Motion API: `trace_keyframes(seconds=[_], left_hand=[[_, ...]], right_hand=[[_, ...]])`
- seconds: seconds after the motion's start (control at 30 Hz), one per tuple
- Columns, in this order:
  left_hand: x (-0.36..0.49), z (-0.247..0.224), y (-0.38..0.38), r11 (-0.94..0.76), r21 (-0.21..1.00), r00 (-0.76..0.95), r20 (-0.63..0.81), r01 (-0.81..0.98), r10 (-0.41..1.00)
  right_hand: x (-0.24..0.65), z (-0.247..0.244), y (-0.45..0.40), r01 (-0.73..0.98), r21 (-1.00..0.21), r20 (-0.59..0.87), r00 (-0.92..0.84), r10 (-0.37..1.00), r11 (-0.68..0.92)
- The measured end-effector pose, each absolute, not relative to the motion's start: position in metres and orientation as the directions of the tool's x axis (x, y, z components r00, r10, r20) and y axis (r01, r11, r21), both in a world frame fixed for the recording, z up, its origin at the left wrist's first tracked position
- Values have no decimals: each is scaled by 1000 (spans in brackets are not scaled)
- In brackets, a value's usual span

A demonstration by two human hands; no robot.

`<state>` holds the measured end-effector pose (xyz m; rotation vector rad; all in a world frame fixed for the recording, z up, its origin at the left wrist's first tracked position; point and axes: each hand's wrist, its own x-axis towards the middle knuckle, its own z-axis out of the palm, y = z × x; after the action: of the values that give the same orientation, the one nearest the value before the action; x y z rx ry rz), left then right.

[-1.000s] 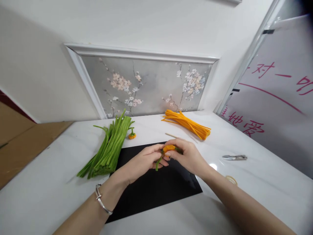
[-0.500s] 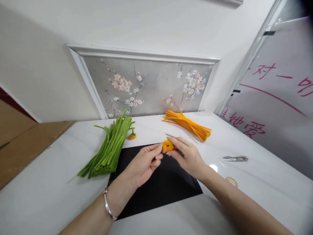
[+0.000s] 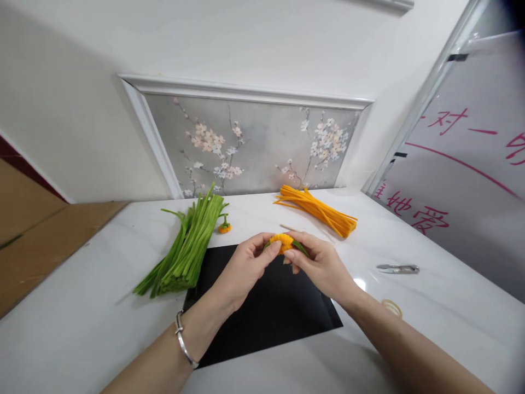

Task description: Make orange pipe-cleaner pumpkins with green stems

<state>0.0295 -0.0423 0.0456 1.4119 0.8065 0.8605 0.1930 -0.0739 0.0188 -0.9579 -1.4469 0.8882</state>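
Observation:
A small yellow-orange fuzzy piece with green parts at its sides is pinched between both hands, above the far part of a black mat. My left hand is closed on its left side, the thumb pressed on its front. On the right side my right hand grips it with thumb and fingers. A bundle of green stems lies left of the hands. Behind them to the right is a bundle of orange stems. A small orange piece with a green top rests beside the green bundle.
On the white table, right of the hands, lie silver snips and tan rubber bands. A thin stick lies behind the hands. A framed floral panel stands at the back, a whiteboard at the right.
The yellow-orange piece has been turned, so its edge and green parts now show instead of its round face. Both hands have shifted their grip around it. The view has moved slightly.

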Motion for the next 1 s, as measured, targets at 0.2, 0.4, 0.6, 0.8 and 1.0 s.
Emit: trace_keyframes(seconds=[0.2,0.4,0.6,0.8,1.0], left_hand=[[35,43,-49,88,985,461,-9,-149,887],[41,35,-53,230,919,428,-76,-320,901],[37,42,-54,103,980,462,-14,-168,887],[36,49,-53,-46,998,458,58,-37,887],[28,52,-44,-21,999,477,-1,39,879]], right_hand=[[184,20,-74,-223,-943,225,118,967,247],[178,22,-74,-601,-799,-54,51,997,-13],[183,23,-73,-640,-768,-58,38,998,-20],[187,31,-80,-191,-953,231,49,972,236],[194,33,-79,96,-955,288,100,952,279]])
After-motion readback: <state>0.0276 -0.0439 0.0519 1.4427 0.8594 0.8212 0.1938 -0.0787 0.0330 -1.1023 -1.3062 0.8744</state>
